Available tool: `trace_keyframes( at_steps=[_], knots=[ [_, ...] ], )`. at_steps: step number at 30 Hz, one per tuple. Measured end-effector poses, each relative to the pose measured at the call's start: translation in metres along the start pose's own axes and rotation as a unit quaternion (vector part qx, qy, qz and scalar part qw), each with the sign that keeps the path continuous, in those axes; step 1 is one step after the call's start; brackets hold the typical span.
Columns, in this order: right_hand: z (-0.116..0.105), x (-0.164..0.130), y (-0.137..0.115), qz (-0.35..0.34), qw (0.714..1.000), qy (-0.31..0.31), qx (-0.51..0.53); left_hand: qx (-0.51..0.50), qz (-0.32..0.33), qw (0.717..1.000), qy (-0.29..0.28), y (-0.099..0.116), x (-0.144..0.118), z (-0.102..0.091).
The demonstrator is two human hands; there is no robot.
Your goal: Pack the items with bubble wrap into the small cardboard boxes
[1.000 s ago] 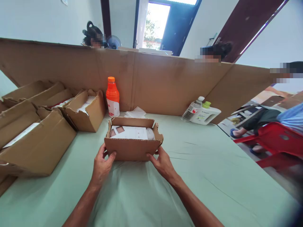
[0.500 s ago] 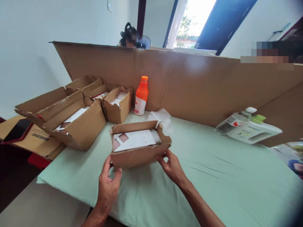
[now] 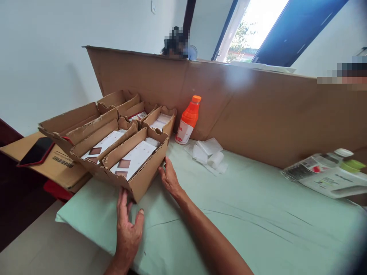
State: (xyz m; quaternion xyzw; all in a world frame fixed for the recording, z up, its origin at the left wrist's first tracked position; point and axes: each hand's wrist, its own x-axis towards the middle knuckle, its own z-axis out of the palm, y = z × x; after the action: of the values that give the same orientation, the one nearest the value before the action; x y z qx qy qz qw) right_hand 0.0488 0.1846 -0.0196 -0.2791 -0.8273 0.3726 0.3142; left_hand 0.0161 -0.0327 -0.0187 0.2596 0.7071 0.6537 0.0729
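An open-topped cardboard box [image 3: 153,168] sits at the right of a group of similar boxes, beside another filled box [image 3: 91,143]. Inside it lie white printed cartons [image 3: 137,154] and a clear plastic-wrapped piece [image 3: 152,142]. My left hand [image 3: 129,225] has its fingertips against the near end, thumb spread away from the cardboard. Against the right side, toward the far end, my right hand [image 3: 171,178] presses with its fingers, partly hidden by the box. Between them the two hands hold the box.
An orange bottle [image 3: 188,120] stands by a tall cardboard partition [image 3: 243,114]. Crumpled clear plastic [image 3: 210,152] lies before it. At right, a clear bottle [image 3: 318,166] leans on a white jug [image 3: 341,181]. A phone [image 3: 36,151] rests on a carton at left. People are behind the partition.
Both hands have carried the box left and turned it, from the middle of the table to beside the other boxes. The view has swung slightly left.
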Motion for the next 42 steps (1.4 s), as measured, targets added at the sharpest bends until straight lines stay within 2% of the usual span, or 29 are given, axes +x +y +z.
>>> trace_keyframes(
  at_steps=[6,13,20,26,30,36,42],
  knots=[
    [0.023,-0.014,0.014,-0.008,1.000,-0.009,-0.015,0.005,-0.005,1.000,-0.002,-0.015,0.006,0.006],
    [0.026,-0.025,0.015,-0.028,0.999,-0.019,-0.042,0.037,0.015,0.999,0.001,-0.021,0.008,0.007],
    [0.024,-0.021,0.007,-0.031,0.991,-0.056,-0.118,0.080,0.054,0.995,-0.006,-0.024,0.011,0.009],
    [0.023,-0.025,-0.012,-0.022,0.983,-0.074,-0.166,0.087,0.089,0.992,0.002,-0.026,0.016,0.009],
    [0.018,-0.057,-0.031,-0.032,0.974,-0.103,-0.199,0.117,0.119,0.986,0.016,-0.029,0.018,0.006],
    [-0.001,-0.140,-0.053,-0.072,0.942,-0.155,-0.287,0.161,0.135,0.977,0.027,-0.029,0.020,0.002],
    [-0.007,-0.198,-0.066,-0.095,0.938,-0.153,-0.295,0.193,0.128,0.973,0.019,-0.028,0.012,-0.009]
  ],
)
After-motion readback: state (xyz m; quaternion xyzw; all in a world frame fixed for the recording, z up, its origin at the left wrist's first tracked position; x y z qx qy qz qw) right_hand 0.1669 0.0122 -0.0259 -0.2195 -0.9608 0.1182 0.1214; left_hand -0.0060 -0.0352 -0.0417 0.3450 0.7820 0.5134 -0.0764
